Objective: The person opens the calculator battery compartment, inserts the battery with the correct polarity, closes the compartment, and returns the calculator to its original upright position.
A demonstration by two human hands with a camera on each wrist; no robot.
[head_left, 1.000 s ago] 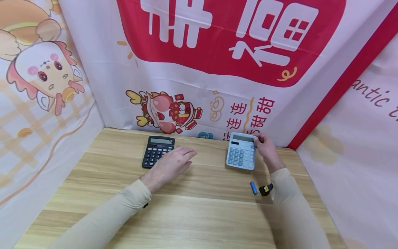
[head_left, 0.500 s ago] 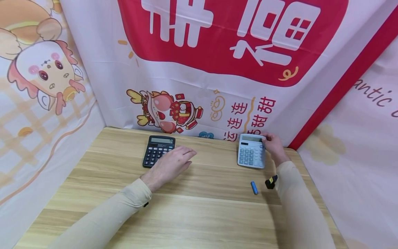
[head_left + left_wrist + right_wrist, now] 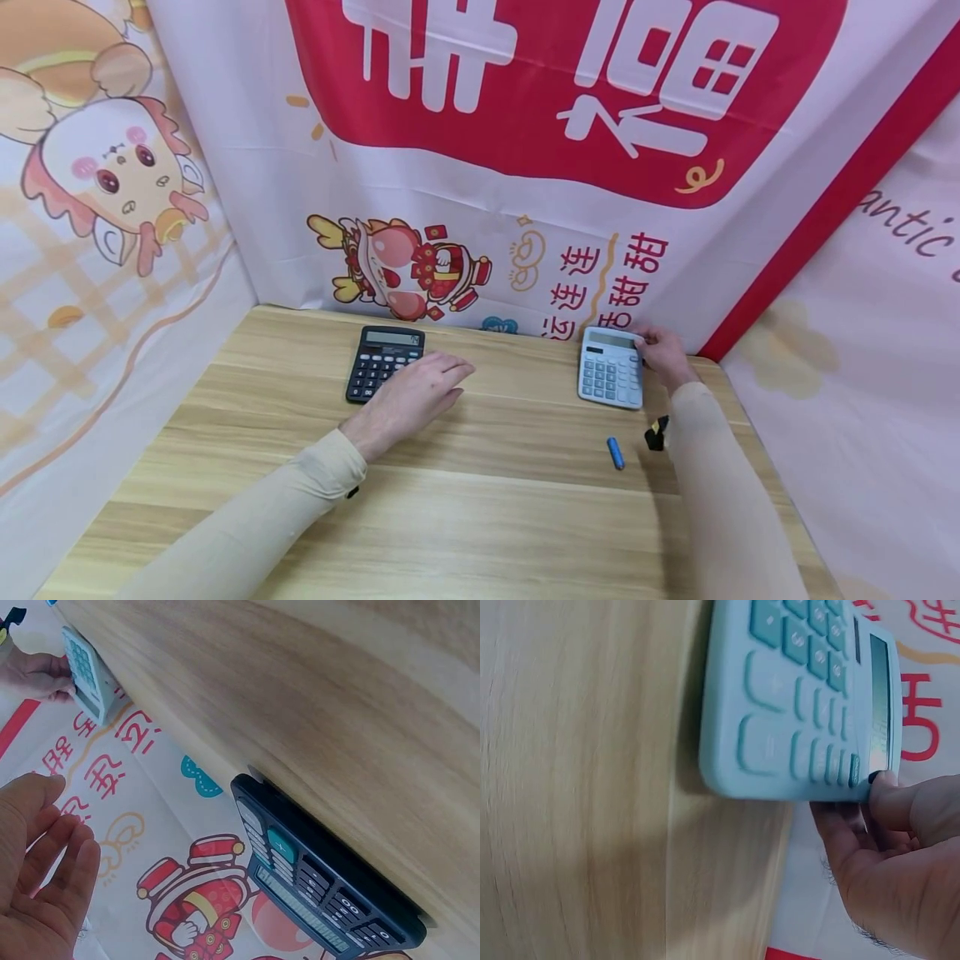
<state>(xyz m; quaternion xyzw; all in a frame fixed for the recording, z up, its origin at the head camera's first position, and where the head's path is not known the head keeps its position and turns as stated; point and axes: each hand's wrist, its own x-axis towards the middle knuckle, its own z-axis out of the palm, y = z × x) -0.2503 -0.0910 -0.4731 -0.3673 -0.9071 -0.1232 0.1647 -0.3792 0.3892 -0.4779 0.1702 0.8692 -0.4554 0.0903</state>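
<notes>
The pale blue calculator [image 3: 611,368] is at the back right of the table, keys facing up. My right hand [image 3: 663,354] pinches its upper right corner: in the right wrist view the thumb [image 3: 889,799] presses beside the display and the fingers go underneath. A shadow shows under its near edge there. Further left lies a black calculator [image 3: 384,358] with digits on its screen. My left hand [image 3: 416,392] hovers beside it, overlapping its lower right keys in the head view. Its fingers are relaxed and hold nothing; the left wrist view shows a gap between hand and black calculator.
A small blue stick-shaped piece [image 3: 616,452] lies on the wooden table [image 3: 480,533], near the right forearm. A black wrist-worn device [image 3: 657,433] sits at the right cuff. Printed cloth [image 3: 480,192] hangs behind the table's back edge and along both sides.
My right hand has carried the pale blue calculator to the right, then slightly down toward the table. My left hand and the black calculator have stayed put.
</notes>
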